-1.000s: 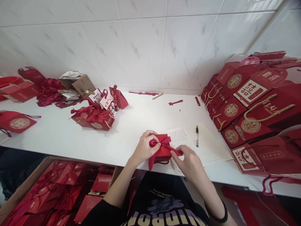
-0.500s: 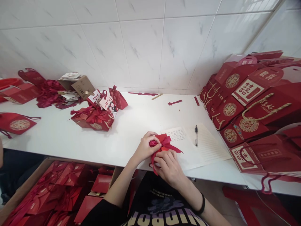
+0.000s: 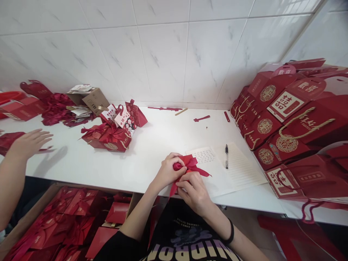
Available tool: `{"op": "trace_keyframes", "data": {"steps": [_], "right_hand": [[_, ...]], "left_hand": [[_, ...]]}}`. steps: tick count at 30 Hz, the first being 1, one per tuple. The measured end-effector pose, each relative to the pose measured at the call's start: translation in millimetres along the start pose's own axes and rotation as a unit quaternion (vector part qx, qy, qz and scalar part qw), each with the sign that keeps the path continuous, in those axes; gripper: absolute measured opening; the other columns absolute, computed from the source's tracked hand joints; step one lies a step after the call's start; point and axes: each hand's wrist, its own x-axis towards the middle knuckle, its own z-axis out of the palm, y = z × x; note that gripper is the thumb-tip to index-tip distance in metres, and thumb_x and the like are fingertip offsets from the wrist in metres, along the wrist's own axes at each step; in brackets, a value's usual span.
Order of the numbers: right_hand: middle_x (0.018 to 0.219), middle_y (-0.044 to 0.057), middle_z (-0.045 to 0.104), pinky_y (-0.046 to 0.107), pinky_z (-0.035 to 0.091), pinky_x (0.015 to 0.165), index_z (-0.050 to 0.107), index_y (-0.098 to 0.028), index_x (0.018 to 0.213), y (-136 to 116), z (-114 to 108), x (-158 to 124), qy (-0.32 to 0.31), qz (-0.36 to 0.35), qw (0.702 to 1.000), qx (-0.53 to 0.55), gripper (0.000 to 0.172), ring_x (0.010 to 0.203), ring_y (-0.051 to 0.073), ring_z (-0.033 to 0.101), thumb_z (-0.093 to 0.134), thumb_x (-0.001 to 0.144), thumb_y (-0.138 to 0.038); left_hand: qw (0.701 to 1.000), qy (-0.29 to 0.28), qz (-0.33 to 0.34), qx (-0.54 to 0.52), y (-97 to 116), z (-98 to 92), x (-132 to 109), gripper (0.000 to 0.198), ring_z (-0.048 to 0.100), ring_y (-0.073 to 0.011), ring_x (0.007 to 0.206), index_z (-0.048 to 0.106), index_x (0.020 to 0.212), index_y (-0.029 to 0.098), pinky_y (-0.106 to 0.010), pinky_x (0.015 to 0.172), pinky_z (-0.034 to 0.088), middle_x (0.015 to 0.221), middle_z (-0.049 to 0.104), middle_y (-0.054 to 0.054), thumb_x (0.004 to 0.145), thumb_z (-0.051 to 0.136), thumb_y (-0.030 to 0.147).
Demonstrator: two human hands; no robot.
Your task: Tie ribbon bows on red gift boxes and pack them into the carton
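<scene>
My left hand (image 3: 168,171) pinches the knot of a red ribbon bow (image 3: 191,163) on a small red gift box, which my hands mostly hide, at the near edge of the white table (image 3: 152,145). My right hand (image 3: 194,191) is closed on the front of the box and the ribbon tail hanging below it. Both hands press together around the box.
Another person's hand (image 3: 28,143) reaches over the table at far left. Finished bowed boxes (image 3: 107,136) sit left of centre. A pen (image 3: 226,156) lies on lined paper (image 3: 239,168). Red gift bags (image 3: 293,123) are stacked at right. A carton of red boxes (image 3: 70,221) sits below the table.
My right hand slid from the ribbon's right tail to the box front, against my left hand. Another person's arm came in from the left.
</scene>
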Motion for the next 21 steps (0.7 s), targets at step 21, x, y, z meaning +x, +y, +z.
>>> {"op": "trace_keyframes", "data": {"steps": [21], "right_hand": [[0.069, 0.006, 0.056, 0.034, 0.039, 0.063, 0.051, -0.02, 0.071, 41, -43, 4, -0.056, 0.305, 0.951, -0.019, 0.034, 0.066, 0.022, 0.051, 0.046, 0.09, -0.048]], "left_hand": [[1.0, -0.012, 0.004, 0.008, 1, -1.4, 1, 0.005, 0.054, -0.022, 0.109, 0.062, 0.07, 0.02, -0.04, 0.099, 0.038, 0.108, 0.058, -0.005, 0.075, 0.062, 0.022]]}}
